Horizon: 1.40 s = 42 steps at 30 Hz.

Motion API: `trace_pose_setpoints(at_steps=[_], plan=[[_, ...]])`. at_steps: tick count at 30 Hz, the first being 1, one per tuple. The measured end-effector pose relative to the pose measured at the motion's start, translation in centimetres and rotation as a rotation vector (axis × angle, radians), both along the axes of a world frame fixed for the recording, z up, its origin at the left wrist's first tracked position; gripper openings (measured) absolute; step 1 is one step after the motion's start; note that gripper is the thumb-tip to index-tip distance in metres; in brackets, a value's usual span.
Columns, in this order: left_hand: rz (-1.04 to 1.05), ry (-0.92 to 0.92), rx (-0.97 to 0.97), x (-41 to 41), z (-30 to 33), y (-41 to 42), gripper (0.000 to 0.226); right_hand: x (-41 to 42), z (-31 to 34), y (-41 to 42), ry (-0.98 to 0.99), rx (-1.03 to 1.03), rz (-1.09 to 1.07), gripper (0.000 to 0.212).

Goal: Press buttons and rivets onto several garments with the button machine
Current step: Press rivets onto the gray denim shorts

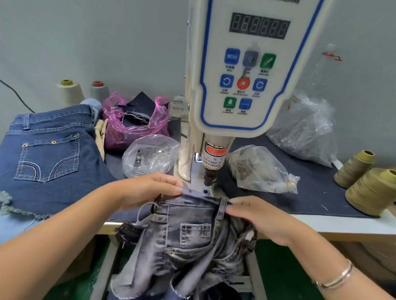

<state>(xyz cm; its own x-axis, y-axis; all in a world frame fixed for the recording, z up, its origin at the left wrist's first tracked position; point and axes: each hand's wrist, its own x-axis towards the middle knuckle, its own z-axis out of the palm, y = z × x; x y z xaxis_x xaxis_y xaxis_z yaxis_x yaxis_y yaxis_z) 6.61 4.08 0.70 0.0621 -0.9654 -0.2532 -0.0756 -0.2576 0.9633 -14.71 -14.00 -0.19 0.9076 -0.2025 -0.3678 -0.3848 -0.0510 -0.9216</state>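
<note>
faded grey denim shorts (189,239), frayed hems.

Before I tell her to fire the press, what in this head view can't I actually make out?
- Lower die: head view, hidden behind the grey shorts' waistband and left hand.
- Counter display: unlit, no digits readable.
- Bag contents: too small and glary to sort buttons from rivets.
- Right hand fingertips: tucked over the belt loop, grip unclear.
- Machine top: cut off by the upper edge.
</note>
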Motion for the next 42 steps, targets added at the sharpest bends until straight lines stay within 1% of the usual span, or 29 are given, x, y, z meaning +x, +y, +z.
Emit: trace_pose_setpoints(at_steps=[2,4,7,9,11,13,15,16,17,18,21,22,23,24,25,26,27,28,30,31,32,33,35,36,37,38,40,41,42], plan=[[-0.026,0.041,-0.065,-0.2,1.4,0.8,0.017,-1.0,0.5,1.0,0.003,-0.144,0.149,0.018],[-0.027,0.057,-0.157,-0.5,3.2,1.5,0.016,-1.9,0.6,1.8,0.030,-0.226,0.262,0.014],[-0.019,-0.024,-0.288,-1.1,6.0,1.8,0.015,-2.6,-0.1,1.9,0.100,-0.406,0.368,0.024],[-0.013,-0.066,-0.344,-1.6,8.0,1.9,0.017,-2.9,-0.9,1.7,0.177,-0.542,0.385,0.028],[0.026,-0.094,-0.442,-1.5,10.4,2.7,0.029,-3.1,-1.4,1.5,0.206,-0.683,0.391,0.047],[0.159,-0.124,-0.522,-0.8,12.6,4.2,0.042,-3.5,-0.8,1.6,0.209,-0.704,0.385,0.052],[0.304,-0.227,-0.509,0.7,14.7,5.8,0.057,-4.4,0.9,1.6,0.114,-0.650,0.276,0.045],[0.329,-0.365,-0.471,1.5,15.5,6.6,0.064,-5.0,1.9,1.3,0.043,-0.659,0.190,0.040],[0.329,-0.562,-0.397,2.2,16.0,7.3,0.066,-5.6,3.1,0.8,-0.009,-0.709,0.103,0.034],[0.307,-0.769,-0.302,2.7,16.3,7.7,0.061,-6.1,4.4,0.3,-0.016,-0.796,0.039,0.037],[0.235,-1.285,0.010,3.1,15.9,7.7,0.062,-6.5,9.0,-0.7,0.040,-1.205,0.016,0.064],[0.214,-1.451,0.070,3.1,15.5,7.3,0.065,-6.3,10.4,-0.8,0.032,-1.268,0.012,0.070],[0.198,-1.604,0.104,3.0,15.3,7.0,0.073,-6.0,11.7,-0.9,-0.009,-1.257,0.004,0.069],[0.180,-1.708,0.075,3.0,15.1,6.8,0.075,-5.7,12.7,-0.9,-0.070,-1.189,-0.025,0.063],[0.166,-1.725,0.003,3.1,14.9,6.7,0.071,-5.4,13.4,-0.7,-0.132,-1.092,-0.077,0.057],[0.163,-1.664,-0.066,3.1,14.8,6.8,0.063,-5.2,13.8,-0.4,-0.170,-0.977,-0.140,0.052],[0.183,-1.512,-0.087,2.8,14.8,7.1,0.058,-5.1,13.9,-0.1,-0.186,-0.847,-0.205,0.049],[0.201,-1.319,-0.037,2.5,14.8,7.3,0.058,-5.1,13.9,0.5,-0.184,-0.709,-0.261,0.047],[0.249,-0.883,0.138,1.6,14.4,7.7,0.067,-5.1,13.5,1.8,-0.176,-0.429,-0.310,0.040],[0.275,-0.707,0.182,0.9,13.9,7.7,0.065,-5.1,13.1,2.7,-0.166,-0.291,-0.304,0.033],[0.309,-0.595,0.176,0.1,13.6,7.4,0.058,-4.9,12.7,3.9,-0.153,-0.161,-0.282,0.029],[0.345,-0.547,0.150,-0.7,13.4,6.9,0.052,-4.5,12.3,5.3,-0.148,-0.048,-0.254,0.028],[0.326,-0.574,0.099,-2.0,13.3,5.9,0.035,-2.8,11.7,8.6,-0.203,0.123,-0.199,0.026],[0.296,-0.582,0.091,-2.8,13.5,5.4,0.025,-1.6,11.4,10.1,-0.245,0.163,-0.181,0.024],[0.254,-0.560,0.088,-3.8,14.0,5.1,0.021,-0.5,11.0,11.4,-0.279,0.152,-0.168,0.023],[0.211,-0.514,0.081,-4.2,14.4,5.1,0.028,0.7,10.6,12.3,-0.302,0.081,-0.177,0.027],[0.205,-0.404,0.070,-4.5,15.4,5.8,0.057,2.5,9.8,13.2,-0.365,-0.042,-0.221,0.035],[0.217,-0.394,0.072,-4.2,15.7,6.5,0.065,3.3,9.6,13.4,-0.403,-0.068,-0.212,0.031],[0.219,-0.419,0.089,-3.4,15.7,7.3,0.064,3.8,9.6,13.6,-0.469,-0.109,-0.163,0.025]])
